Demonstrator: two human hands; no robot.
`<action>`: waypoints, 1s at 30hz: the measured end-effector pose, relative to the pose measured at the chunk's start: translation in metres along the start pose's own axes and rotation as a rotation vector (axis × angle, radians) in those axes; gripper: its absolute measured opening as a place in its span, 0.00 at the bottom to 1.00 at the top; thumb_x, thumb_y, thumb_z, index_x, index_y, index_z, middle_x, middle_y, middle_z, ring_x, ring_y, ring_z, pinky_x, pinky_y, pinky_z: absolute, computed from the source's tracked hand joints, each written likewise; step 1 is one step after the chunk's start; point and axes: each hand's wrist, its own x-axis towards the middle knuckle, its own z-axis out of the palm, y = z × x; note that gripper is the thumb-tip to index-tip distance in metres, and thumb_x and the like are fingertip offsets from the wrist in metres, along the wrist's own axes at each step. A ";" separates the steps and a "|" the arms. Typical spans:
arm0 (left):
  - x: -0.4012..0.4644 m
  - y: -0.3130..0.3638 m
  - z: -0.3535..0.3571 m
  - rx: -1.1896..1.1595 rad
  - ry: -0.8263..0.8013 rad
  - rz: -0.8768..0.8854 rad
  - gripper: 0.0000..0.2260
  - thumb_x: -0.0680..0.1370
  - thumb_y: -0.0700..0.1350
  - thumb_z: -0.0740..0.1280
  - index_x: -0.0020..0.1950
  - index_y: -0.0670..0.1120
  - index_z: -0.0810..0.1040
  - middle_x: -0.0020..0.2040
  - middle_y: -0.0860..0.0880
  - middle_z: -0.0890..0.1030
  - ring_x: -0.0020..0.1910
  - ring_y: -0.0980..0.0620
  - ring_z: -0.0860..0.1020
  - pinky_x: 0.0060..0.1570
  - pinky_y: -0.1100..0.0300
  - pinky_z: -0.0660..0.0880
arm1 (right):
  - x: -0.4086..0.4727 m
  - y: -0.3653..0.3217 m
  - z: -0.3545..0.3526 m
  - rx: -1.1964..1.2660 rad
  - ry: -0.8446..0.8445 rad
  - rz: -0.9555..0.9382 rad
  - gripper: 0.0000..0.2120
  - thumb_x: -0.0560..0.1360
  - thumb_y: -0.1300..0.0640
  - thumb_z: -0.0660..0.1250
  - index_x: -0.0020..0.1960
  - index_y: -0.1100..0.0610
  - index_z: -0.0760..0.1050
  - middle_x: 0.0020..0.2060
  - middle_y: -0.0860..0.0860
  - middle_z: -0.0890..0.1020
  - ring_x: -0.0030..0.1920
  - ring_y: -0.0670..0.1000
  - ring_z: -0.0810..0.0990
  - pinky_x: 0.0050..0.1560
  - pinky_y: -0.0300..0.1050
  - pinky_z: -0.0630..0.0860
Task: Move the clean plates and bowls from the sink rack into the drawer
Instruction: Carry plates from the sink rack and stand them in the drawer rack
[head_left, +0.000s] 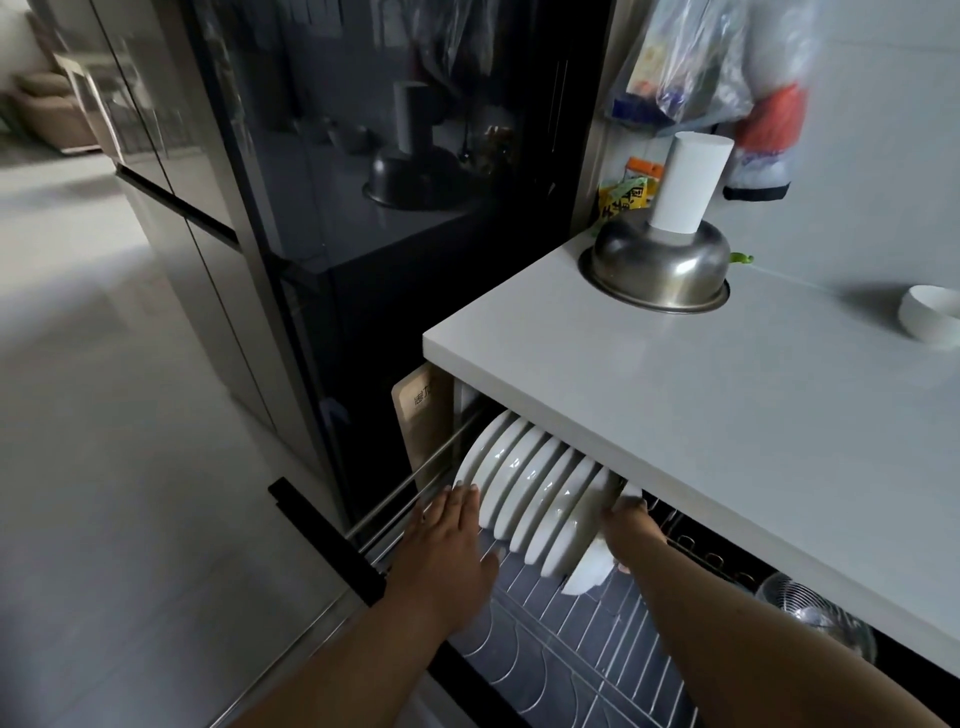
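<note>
Both forearms reached down into the open drawer (571, 670). My left hand (451, 530) lay flat and open against the row of plates (535, 493), steadying them, while my right hand (626, 525) gripped one last plate (587, 571), slotting it upright into the rack.

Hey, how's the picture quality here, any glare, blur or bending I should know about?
Head view: wide-angle bending curves the countertop edge and the dark glass cabinet; that glass mirrors the steel bowl and white cylinder; the hanging plastic bags look smeared; the drawer under the counter is dim, though the white plates between left hand and right hand stay legible.
</note>
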 end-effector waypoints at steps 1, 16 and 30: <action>0.000 0.000 0.000 -0.003 -0.002 -0.001 0.33 0.81 0.61 0.49 0.79 0.46 0.40 0.80 0.47 0.43 0.78 0.49 0.42 0.76 0.48 0.44 | 0.002 0.000 0.001 0.057 -0.023 0.044 0.21 0.80 0.55 0.56 0.70 0.65 0.64 0.63 0.63 0.74 0.54 0.58 0.75 0.45 0.42 0.72; -0.003 0.004 -0.008 -0.007 -0.020 -0.035 0.28 0.80 0.56 0.55 0.76 0.44 0.54 0.74 0.45 0.66 0.69 0.44 0.67 0.69 0.50 0.61 | -0.023 -0.017 -0.007 -0.240 -0.069 -0.039 0.27 0.78 0.49 0.57 0.72 0.62 0.58 0.67 0.61 0.71 0.65 0.60 0.72 0.61 0.48 0.70; -0.023 0.055 -0.067 -0.147 0.012 -0.032 0.22 0.81 0.53 0.57 0.73 0.46 0.58 0.55 0.46 0.80 0.52 0.45 0.79 0.48 0.54 0.74 | -0.088 -0.052 -0.076 0.005 -0.132 -0.361 0.16 0.79 0.51 0.61 0.33 0.55 0.69 0.30 0.51 0.73 0.34 0.52 0.73 0.41 0.44 0.71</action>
